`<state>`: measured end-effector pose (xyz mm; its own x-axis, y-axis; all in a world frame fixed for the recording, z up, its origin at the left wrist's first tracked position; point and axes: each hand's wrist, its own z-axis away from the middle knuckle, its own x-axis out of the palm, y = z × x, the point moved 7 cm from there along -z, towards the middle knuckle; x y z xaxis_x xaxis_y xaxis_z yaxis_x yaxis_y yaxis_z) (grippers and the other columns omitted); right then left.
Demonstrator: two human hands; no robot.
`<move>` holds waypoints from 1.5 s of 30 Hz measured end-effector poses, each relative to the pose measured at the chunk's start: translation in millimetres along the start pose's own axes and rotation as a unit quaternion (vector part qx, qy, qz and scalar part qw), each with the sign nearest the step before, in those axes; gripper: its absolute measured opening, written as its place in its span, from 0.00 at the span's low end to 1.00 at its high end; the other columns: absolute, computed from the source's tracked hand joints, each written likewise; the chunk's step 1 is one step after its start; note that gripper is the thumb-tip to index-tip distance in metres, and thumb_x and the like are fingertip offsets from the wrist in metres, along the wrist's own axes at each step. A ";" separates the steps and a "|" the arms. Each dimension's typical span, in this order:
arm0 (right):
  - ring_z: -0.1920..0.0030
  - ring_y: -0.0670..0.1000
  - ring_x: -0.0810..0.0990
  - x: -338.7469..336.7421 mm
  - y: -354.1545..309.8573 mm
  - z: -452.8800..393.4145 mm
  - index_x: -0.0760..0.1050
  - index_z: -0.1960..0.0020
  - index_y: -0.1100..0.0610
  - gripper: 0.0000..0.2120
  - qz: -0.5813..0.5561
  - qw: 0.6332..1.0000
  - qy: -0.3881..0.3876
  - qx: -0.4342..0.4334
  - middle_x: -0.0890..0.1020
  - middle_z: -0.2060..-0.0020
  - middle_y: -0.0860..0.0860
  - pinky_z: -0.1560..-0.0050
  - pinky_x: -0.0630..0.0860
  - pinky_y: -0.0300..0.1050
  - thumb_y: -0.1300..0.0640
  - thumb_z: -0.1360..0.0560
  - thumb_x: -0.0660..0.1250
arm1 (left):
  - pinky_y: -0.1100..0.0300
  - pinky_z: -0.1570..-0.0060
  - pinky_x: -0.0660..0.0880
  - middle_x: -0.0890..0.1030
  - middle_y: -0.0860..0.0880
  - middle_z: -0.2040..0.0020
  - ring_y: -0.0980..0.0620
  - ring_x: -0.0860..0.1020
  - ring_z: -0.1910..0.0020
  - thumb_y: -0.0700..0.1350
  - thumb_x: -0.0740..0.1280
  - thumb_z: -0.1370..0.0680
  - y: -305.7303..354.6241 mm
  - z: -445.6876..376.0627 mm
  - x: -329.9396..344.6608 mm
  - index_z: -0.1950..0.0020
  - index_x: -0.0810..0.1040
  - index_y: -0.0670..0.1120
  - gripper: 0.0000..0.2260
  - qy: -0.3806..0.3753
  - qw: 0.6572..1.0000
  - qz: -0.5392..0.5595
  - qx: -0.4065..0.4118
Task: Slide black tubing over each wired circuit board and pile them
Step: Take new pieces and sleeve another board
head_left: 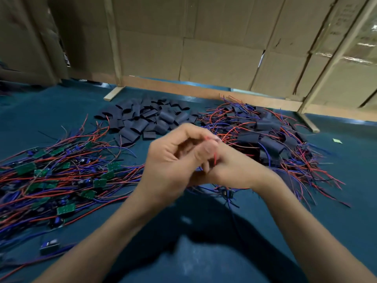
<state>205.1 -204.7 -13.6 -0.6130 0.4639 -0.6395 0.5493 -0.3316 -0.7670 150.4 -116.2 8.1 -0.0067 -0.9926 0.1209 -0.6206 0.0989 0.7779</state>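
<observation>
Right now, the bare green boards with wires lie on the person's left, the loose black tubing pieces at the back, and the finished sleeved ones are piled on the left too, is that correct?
Not quite. The head view shows the finished sleeved pile on the person's right, not the left. The bare green boards do lie on the left, with the loose black tubing pieces at the back.

Both forearms rise from the lower frame; left hand point(173, 158) and right hand point(230, 166) meet mid-frame, fingers curled, blurred.
</observation>
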 end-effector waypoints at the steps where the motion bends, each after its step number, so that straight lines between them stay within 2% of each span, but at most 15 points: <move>1: 0.69 0.52 0.73 0.3 -0.1 0.1 0.80 0.61 0.56 0.13 -0.017 1.000 -0.009 -0.004 0.81 0.68 0.55 0.65 0.74 0.44 0.47 0.27 0.72 | 0.62 0.66 0.76 0.82 0.52 0.60 0.54 0.76 0.67 0.44 0.71 0.23 -4.7 -1.5 -5.4 0.55 0.83 0.51 0.03 0.041 0.997 0.061 -0.026; 5: 0.72 0.52 0.78 -20.3 10.0 5.1 0.85 0.57 0.52 0.09 -0.137 0.990 0.002 0.018 0.80 0.74 0.54 0.68 0.75 0.41 0.47 0.24 0.73 | 0.63 0.64 0.76 0.81 0.49 0.60 0.54 0.77 0.63 0.44 0.66 0.23 -19.0 -14.3 -37.4 0.54 0.79 0.44 0.05 0.175 0.958 0.220 -0.055; 8: 0.79 0.49 0.66 -33.7 18.0 9.5 0.84 0.54 0.55 0.12 -0.233 0.971 0.016 0.051 0.67 0.76 0.49 0.75 0.63 0.39 0.45 0.25 0.74 | 0.63 0.63 0.78 0.82 0.50 0.60 0.55 0.80 0.62 0.46 0.65 0.24 -38.0 -16.5 -52.3 0.52 0.78 0.44 0.06 0.213 0.940 0.245 -0.103; 11: 0.78 0.46 0.58 -47.4 20.6 14.9 0.83 0.48 0.58 0.13 -0.308 0.949 0.010 0.072 0.65 0.72 0.49 0.75 0.51 0.38 0.49 0.23 0.69 | 0.61 0.64 0.79 0.84 0.49 0.57 0.52 0.83 0.61 0.53 0.65 0.24 -58.5 -13.6 -58.8 0.50 0.80 0.47 0.11 0.219 0.933 0.229 -0.171; 14: 0.77 0.45 0.58 -69.7 16.6 24.1 0.82 0.46 0.60 0.12 -0.337 0.938 0.060 0.060 0.64 0.71 0.50 0.75 0.49 0.41 0.54 0.21 0.66 | 0.61 0.66 0.77 0.85 0.52 0.57 0.52 0.83 0.59 0.61 0.65 0.22 -78.6 -20.9 -76.0 0.49 0.81 0.48 0.18 0.232 0.938 0.099 -0.237; 16: 0.77 0.46 0.58 -85.3 11.5 31.6 0.83 0.46 0.60 0.13 -0.349 0.929 0.111 0.048 0.65 0.70 0.50 0.75 0.50 0.41 0.53 0.21 0.64 | 0.62 0.61 0.75 0.85 0.55 0.55 0.53 0.82 0.55 0.57 0.66 0.19 -89.3 -38.1 -89.3 0.48 0.82 0.49 0.13 0.181 0.942 -0.130 -0.252; 19: 0.76 0.46 0.59 -107.9 4.5 45.8 0.83 0.45 0.60 0.15 -0.326 0.931 0.161 0.038 0.65 0.70 0.49 0.75 0.50 0.40 0.52 0.22 0.63 | 0.59 0.43 0.71 0.80 0.49 0.39 0.49 0.77 0.40 0.50 0.67 0.19 -114.1 -72.2 -88.6 0.35 0.80 0.49 0.14 -0.002 0.855 -0.471 -0.217; 21: 0.76 0.45 0.60 -122.6 2.2 58.3 0.83 0.45 0.60 0.15 -0.281 0.942 0.179 0.035 0.66 0.70 0.49 0.76 0.51 0.38 0.51 0.22 0.65 | 0.49 0.31 0.67 0.70 0.44 0.31 0.42 0.68 0.32 0.50 0.66 0.19 -133.8 -85.9 -76.4 0.26 0.71 0.49 0.21 -0.128 0.801 -0.552 -0.194; 24: 0.77 0.44 0.62 -147.9 4.6 79.4 0.83 0.46 0.59 0.19 -0.215 0.950 0.220 0.049 0.69 0.71 0.47 0.76 0.55 0.33 0.44 0.26 0.72 | 0.45 0.33 0.65 0.68 0.43 0.33 0.40 0.65 0.34 0.52 0.62 0.17 -156.2 -93.1 -48.7 0.22 0.66 0.51 0.23 -0.275 0.736 -0.604 -0.134; 28: 0.79 0.43 0.63 -171.9 6.5 97.2 0.83 0.45 0.58 0.31 -0.194 0.942 0.267 0.065 0.69 0.71 0.46 0.78 0.60 0.30 0.35 0.36 0.77 | 0.53 0.50 0.71 0.77 0.43 0.50 0.41 0.75 0.44 0.56 0.63 0.18 -163.9 -99.2 -28.2 0.37 0.81 0.48 0.17 -0.275 0.743 -0.594 -0.141; 32: 0.77 0.45 0.64 -173.7 4.7 100.7 0.83 0.43 0.58 0.32 -0.170 0.944 0.277 0.063 0.70 0.71 0.48 0.79 0.59 0.31 0.35 0.36 0.76 | 0.52 0.55 0.80 0.85 0.44 0.55 0.44 0.82 0.54 0.55 0.70 0.22 -168.5 -110.2 -29.8 0.50 0.85 0.45 0.13 -0.241 0.737 -0.601 -0.194; 36: 0.77 0.45 0.64 -169.1 6.7 100.7 0.86 0.49 0.56 0.11 -0.108 0.940 0.315 0.079 0.71 0.72 0.47 0.78 0.57 0.30 0.50 0.21 0.67 | 0.48 0.49 0.81 0.82 0.44 0.48 0.43 0.80 0.53 0.55 0.74 0.25 -170.4 -111.8 -30.7 0.48 0.82 0.46 0.14 -0.256 0.704 -0.621 -0.232; 39: 0.78 0.45 0.65 -163.0 6.5 98.0 0.86 0.52 0.55 0.11 -0.057 0.945 0.304 0.102 0.73 0.72 0.47 0.79 0.59 0.30 0.55 0.19 0.65 | 0.46 0.48 0.80 0.80 0.43 0.44 0.42 0.79 0.52 0.51 0.75 0.27 -165.6 -109.2 -31.0 0.44 0.79 0.48 0.15 -0.269 0.687 -0.633 -0.234; 42: 0.77 0.45 0.66 -163.9 7.9 98.4 0.84 0.51 0.61 0.13 -0.017 0.952 0.284 0.115 0.77 0.72 0.42 0.79 0.60 0.30 0.53 0.20 0.66 | 0.49 0.46 0.79 0.82 0.46 0.46 0.44 0.80 0.47 0.50 0.77 0.29 -154.4 -104.0 -42.4 0.35 0.76 0.48 0.25 -0.248 0.714 -0.600 -0.260; 45: 0.74 0.49 0.65 -165.7 9.4 98.6 0.87 0.52 0.50 0.09 0.016 0.948 0.297 0.118 0.71 0.74 0.47 0.72 0.63 0.37 0.48 0.22 0.69 | 0.56 0.50 0.76 0.80 0.52 0.48 0.49 0.79 0.50 0.49 0.77 0.29 -129.6 -91.6 -60.8 0.28 0.71 0.52 0.31 -0.162 0.773 -0.557 -0.256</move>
<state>255.9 -365.7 80.1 -0.1326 0.8077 -0.5745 0.3768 -0.4951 -0.7829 303.0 -62.3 -43.6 0.0614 -0.4394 -0.8962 0.0082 -0.8977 0.4406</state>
